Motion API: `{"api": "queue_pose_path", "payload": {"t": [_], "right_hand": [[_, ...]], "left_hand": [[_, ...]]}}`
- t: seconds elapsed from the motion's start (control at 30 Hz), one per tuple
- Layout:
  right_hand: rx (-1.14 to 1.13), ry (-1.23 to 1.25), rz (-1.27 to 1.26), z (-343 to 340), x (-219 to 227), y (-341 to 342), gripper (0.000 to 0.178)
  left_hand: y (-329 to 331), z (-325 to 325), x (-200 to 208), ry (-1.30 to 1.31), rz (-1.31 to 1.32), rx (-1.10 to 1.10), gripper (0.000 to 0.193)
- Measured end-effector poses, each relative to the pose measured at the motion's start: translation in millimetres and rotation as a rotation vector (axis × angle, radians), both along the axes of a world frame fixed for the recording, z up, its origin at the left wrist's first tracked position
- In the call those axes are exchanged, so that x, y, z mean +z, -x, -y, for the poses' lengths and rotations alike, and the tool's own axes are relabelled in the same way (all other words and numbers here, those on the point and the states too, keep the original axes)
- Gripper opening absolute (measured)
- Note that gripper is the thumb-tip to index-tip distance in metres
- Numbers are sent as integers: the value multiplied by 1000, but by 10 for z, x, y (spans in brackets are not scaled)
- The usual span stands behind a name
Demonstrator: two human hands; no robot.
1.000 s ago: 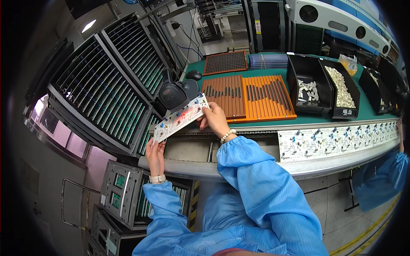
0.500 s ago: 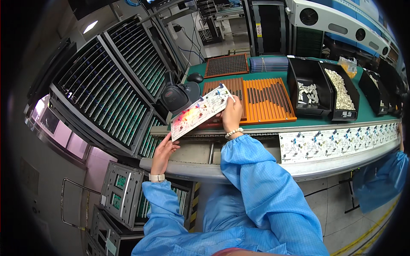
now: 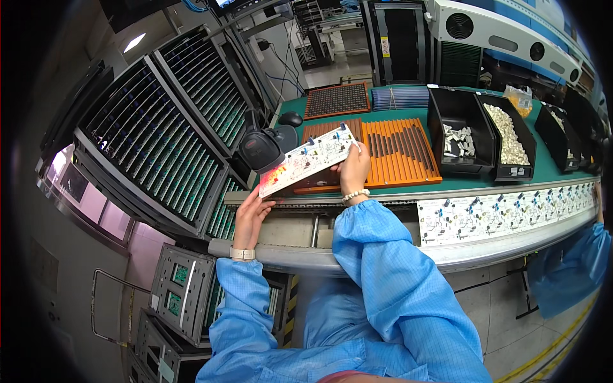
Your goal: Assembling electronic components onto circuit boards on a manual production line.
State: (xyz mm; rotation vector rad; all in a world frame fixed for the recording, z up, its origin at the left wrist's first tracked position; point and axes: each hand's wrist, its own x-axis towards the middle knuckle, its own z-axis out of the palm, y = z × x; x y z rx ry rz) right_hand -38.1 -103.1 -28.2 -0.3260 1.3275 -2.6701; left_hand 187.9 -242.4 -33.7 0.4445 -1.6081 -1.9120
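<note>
A white printed circuit board (image 3: 316, 157) with small blue and dark parts is held tilted above the bench's near edge. My right hand (image 3: 355, 171) grips its right end, thumb on top and the other fingers mostly hidden beneath. At the lower left corner, my left hand (image 3: 250, 216) has its fingers against the edge and partly under the board. A dark barcode scanner (image 3: 260, 150) stands just beyond the board's left end. Its red light falls on that end of the board.
Orange slotted trays (image 3: 402, 153) lie behind the board. Black bins (image 3: 460, 163) of white parts stand to the right. More white boards (image 3: 504, 214) line the conveyor rail (image 3: 300, 255). Tall racks of boards (image 3: 147, 134) rise at left. Another person's blue sleeve (image 3: 568, 271) shows at far right.
The board has swung flatter and its left end has risen toward the scanner. My left hand has moved up and right with it; my right hand has shifted slightly right and down.
</note>
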Motion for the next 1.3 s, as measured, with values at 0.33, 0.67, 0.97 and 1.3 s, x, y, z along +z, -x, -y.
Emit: {"api": "queue_pose_path", "payload": {"t": [0.33, 0.67, 0.97, 1.3], "right_hand": [[-42, 56, 27, -43, 23, 67, 28], [458, -109, -167, 195, -99, -248, 25], [891, -115, -234, 224, -62, -578, 36], [901, -108, -218, 202, -24, -531, 37]], "left_hand": [[64, -37, 109, 29, -21, -52, 45], [-363, 268, -164, 47, -12, 380, 24], [-708, 777, -696, 313, 8, 773, 24], [-684, 675, -651, 359, 12, 742, 21]]}}
